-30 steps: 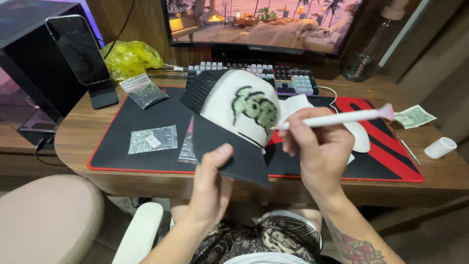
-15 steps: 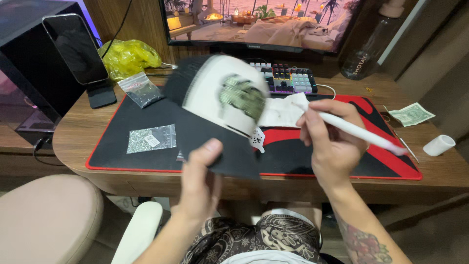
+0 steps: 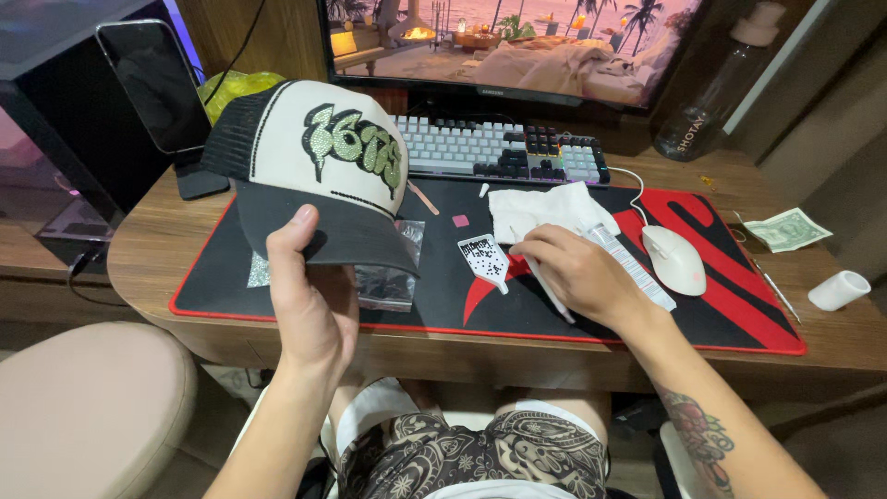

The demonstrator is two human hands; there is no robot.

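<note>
My left hand [image 3: 309, 296] grips the black brim of a trucker cap [image 3: 314, 166], holding it up over the left side of the desk mat. The cap has a cream front panel with a green sparkly design and black mesh sides. My right hand [image 3: 577, 275] rests low on the mat, holding a white pen-like tool [image 3: 545, 286] with its tip pointing down toward me. Just left of that hand lies a small white tray [image 3: 485, 259] holding tiny dark beads. A crumpled white tissue [image 3: 545, 211] sits behind the right hand.
A black and red desk mat [image 3: 739, 277] covers the wooden desk. On it are a keyboard [image 3: 499, 152], a white mouse [image 3: 674, 259], clear small bags [image 3: 388, 277]. A banknote [image 3: 785, 229], white cylinder [image 3: 839, 289], bottle [image 3: 707, 102], phone on stand [image 3: 157, 88] and monitor [image 3: 517, 46] surround it.
The cap has swung left and turned so its front faces me. My right hand has dropped from beside the cap down onto the mat, the tool going with it.
</note>
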